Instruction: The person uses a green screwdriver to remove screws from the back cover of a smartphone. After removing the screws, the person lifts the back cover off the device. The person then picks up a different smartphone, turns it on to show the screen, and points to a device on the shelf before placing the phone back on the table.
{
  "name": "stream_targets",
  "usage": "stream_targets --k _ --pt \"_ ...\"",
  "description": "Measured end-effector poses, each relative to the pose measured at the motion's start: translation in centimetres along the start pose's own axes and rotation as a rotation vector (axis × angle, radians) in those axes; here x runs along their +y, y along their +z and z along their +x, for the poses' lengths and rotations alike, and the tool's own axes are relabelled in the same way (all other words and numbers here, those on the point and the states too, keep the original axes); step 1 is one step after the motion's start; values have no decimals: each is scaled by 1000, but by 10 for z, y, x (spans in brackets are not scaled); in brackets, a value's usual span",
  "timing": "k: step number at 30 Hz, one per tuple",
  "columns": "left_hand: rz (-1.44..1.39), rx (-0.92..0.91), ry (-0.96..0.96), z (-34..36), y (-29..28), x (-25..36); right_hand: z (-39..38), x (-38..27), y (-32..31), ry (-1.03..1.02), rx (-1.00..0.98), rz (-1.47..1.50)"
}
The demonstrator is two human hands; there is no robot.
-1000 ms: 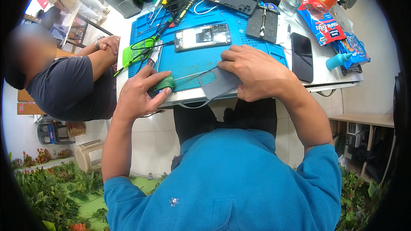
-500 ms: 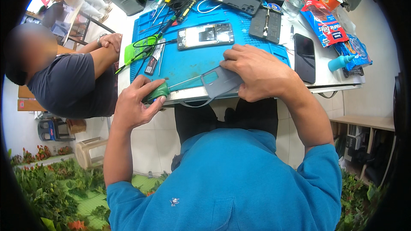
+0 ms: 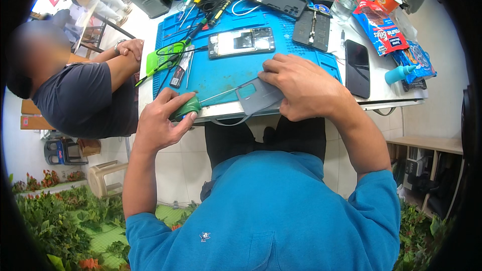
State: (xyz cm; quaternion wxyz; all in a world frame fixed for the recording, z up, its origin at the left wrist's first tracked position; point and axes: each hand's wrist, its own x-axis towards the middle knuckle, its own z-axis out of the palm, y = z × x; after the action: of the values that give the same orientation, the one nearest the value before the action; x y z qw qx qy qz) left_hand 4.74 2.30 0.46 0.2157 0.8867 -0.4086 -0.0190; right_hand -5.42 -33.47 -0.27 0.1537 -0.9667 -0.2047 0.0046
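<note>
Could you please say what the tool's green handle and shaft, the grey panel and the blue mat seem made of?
Green handle: probably plastic, slightly shiny. Shaft: likely metal, thin and silvery. Grey panel: perhaps plastic, dull and even. Blue mat: possibly silicone or rubber, matte with moulded-looking texture.

Green tool handle [image 3: 189,108]; grey phone cover [image 3: 263,98]; blue mat [image 3: 236,69]; red-and-blue packet [image 3: 380,27]; orange cup [image 3: 387,0]; blue shirt [image 3: 266,200]
</note>
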Motion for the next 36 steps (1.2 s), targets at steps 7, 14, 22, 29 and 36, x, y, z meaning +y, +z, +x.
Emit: stream_targets --k 7,14,22,29,36 --pt "0 -14 -31 7 3 10 -3 0 10 -31 58 -68" --pt "17 -3 -33 10 4 11 -7 -9 19 -10 109 -169" --pt "23 7 4 9 7 10 -6 -12 24 52 73 -162" --pt "24 27 -10 10 10 12 -8 -11 26 21 136 -169" --pt "0 -35 -43 14 11 20 -11 -14 28 31 164 -188"
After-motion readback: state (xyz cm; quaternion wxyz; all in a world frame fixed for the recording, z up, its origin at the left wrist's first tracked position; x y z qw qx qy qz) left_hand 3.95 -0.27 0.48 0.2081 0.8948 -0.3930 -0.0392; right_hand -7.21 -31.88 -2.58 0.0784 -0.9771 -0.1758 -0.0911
